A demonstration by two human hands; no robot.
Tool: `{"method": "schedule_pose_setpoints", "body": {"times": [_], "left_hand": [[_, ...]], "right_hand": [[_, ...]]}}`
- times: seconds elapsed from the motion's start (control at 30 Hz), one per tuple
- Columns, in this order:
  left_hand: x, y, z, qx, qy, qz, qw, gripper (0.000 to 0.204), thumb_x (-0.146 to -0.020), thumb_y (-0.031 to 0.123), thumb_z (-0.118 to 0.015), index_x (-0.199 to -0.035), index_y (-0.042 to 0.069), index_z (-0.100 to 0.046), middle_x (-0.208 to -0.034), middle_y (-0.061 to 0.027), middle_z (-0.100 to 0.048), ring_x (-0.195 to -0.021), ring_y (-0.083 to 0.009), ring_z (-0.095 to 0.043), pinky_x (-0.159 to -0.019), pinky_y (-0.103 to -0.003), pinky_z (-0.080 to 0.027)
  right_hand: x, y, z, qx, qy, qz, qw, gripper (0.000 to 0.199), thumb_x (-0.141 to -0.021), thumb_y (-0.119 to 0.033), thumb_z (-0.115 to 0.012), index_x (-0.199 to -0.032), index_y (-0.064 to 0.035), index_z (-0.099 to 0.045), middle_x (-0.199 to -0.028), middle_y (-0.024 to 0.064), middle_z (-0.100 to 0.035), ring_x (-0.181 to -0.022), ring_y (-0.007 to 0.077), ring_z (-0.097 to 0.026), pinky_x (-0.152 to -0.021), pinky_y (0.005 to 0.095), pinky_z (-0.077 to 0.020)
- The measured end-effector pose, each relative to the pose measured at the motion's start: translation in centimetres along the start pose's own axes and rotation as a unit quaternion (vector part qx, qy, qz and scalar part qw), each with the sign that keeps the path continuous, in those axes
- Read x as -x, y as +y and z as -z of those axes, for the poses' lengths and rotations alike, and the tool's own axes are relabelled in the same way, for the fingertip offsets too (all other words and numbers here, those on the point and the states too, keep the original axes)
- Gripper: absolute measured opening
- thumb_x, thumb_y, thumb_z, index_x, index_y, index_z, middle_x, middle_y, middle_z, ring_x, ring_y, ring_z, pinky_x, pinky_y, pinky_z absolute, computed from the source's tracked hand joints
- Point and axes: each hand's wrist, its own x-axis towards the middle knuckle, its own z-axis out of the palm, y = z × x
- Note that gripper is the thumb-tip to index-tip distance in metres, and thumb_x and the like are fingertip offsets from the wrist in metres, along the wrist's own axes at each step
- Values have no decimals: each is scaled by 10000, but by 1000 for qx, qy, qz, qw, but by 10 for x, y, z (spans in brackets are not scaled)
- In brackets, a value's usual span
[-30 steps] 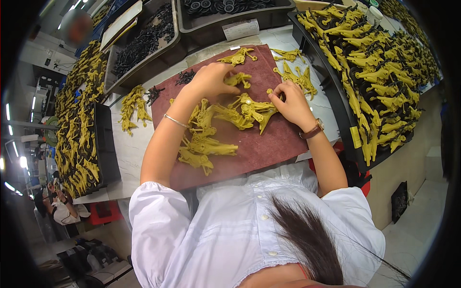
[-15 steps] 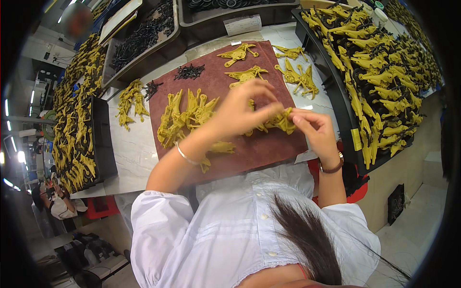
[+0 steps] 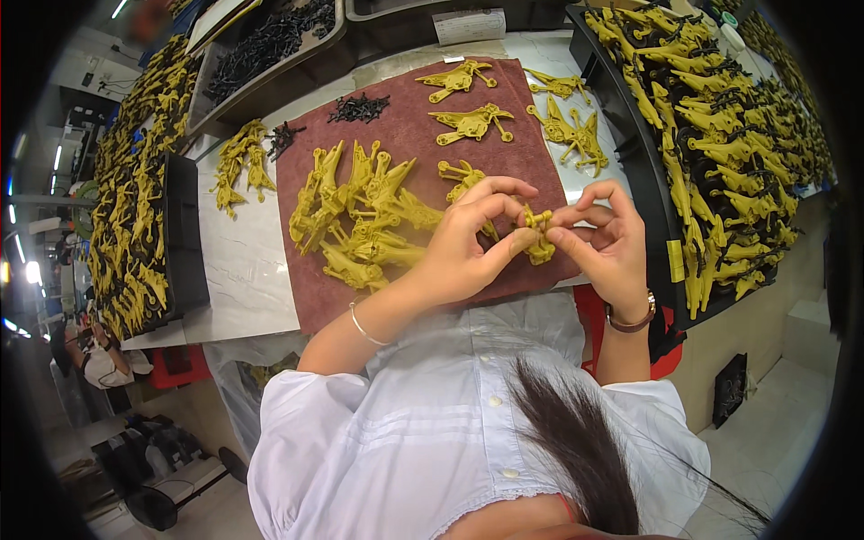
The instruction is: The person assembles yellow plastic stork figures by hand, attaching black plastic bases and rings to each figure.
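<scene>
Between my two hands, above the cloth's right front part, is a yellow moulded plastic part (image 3: 538,241). My left hand (image 3: 477,236) pinches it from the left, thumb and index finger closed on it. From the other side my right hand (image 3: 605,236) grips it with bent fingers and thumb. Both hands partly cover the part. Just beyond my left hand lies another yellow plastic part (image 3: 461,176). A heap of yellow parts (image 3: 360,211) rests left of my hands on the reddish-brown cloth (image 3: 414,81). Small black pieces (image 3: 358,108) lie at the cloth's far side.
Black trays of yellow parts stand at the left (image 3: 184,243) and right (image 3: 630,135). A grey bin (image 3: 270,85) of black pieces sits at the back left. More yellow parts lie on the white table (image 3: 247,279) at both sides. A paper card (image 3: 469,26) stands at the back.
My left hand has moved down and right from above the cloth to the yellow part, now pinching it. My right hand still holds the part. The view has shifted slightly.
</scene>
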Motion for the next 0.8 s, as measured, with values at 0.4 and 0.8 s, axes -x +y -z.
{"method": "schedule_pose_setpoints", "body": {"times": [0.4, 0.8], "left_hand": [[26, 15, 53, -89, 137, -63, 985, 134, -784, 21, -705, -876, 14, -608, -1069, -132, -679, -1058, -271, -643, -907, -378, -476], [9, 2, 70, -308, 128, -102, 937, 141, -739, -9, -714, -828, 34, -614, -1006, -78, -685, -855, -237, -675, -713, -337, -533]], "right_hand": [[-56, -11, 6, 175, 172, 228, 942, 214, -857, 91, -614, -969, -34, -482, -949, 126, -659, -896, 180, -652, -792, 309, -549], [-105, 52, -44, 442, -35, 286, 849, 167, -837, -161, -629, -930, -28, -667, -990, 125, -635, -970, 326, -565, -875, 411, -456]]}}
